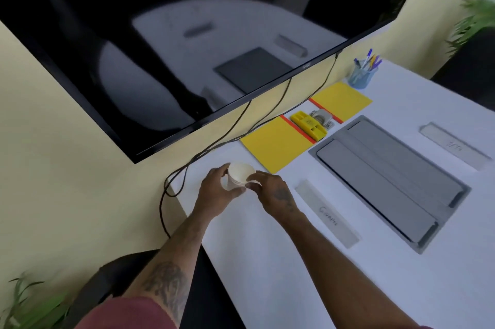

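Observation:
A small stack of white paper cups (pixel 239 174) is held tilted above the near left corner of the white table (pixel 308 275). My left hand (pixel 217 189) wraps round the side of the stack. My right hand (pixel 270 189) pinches the rim of the cup from the right. The open mouth of the top cup faces up and away from me.
Two yellow folders (pixel 276 145) with orange edges lie by the wall, a yellow hole punch (pixel 310 125) between them. A blue pen holder (pixel 361 77) stands behind. A grey cable box lid (pixel 388 178) is set in the table, name plates (pixel 326 213) beside it. Black cables (pixel 176 176) hang from the wall screen (pixel 160 47).

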Motion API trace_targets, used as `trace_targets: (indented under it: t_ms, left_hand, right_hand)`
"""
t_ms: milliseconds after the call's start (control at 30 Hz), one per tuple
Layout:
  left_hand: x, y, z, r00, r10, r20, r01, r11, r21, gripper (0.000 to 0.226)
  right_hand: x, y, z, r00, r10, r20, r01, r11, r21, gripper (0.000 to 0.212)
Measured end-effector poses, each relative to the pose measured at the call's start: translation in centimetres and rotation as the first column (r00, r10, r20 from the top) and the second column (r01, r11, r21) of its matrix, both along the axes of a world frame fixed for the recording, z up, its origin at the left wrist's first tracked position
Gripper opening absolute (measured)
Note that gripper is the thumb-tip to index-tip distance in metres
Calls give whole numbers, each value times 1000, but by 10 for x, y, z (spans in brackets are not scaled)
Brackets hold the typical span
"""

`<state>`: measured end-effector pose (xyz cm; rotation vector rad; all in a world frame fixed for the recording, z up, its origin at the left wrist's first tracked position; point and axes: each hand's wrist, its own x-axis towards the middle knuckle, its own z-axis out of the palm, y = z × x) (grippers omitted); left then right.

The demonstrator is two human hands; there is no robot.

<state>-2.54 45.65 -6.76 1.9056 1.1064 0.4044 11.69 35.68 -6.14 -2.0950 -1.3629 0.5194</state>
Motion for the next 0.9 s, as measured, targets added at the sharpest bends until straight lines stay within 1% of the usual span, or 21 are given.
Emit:
trace_targets:
  t_ms: [67,167,267,400,467,600,767,900]
  left_hand:
    - [11,-28,15,998,-7,63,7,1000,-3,83]
    - [27,-75,41,985,-43,168,42,999,7,85]
    - [37,-122,68,967,-86,242,84,996,19,83]
    - [40,-183,96,947,-90,308,95,996,0,80]
    - [37,-209,106,940,-82,332,86,996,4,77]
    - [27,-249,119,934,-70,351,79,997,-11,81]
    - [9,-283,133,926,-97,365,105,994,-1,73]
    - [-7,-303,138,920,-124,371,133,991,0,72]
  right_hand:
    - [10,-31,14,998,-36,-54,37,999,28,25]
    - [21,-80,40,994,-73,-84,80,994,76,22]
    - [28,-128,74,994,-78,-72,85,991,105,21]
    - [35,-188,121,998,-44,-39,48,993,107,24]
    - [33,-214,141,1000,-7,-22,9,994,109,25]
    - [19,-254,170,1000,27,6,-28,994,106,24]
    - [-5,-289,186,999,-16,41,12,995,103,25]
    - [-23,-313,188,997,-48,62,41,993,112,25]
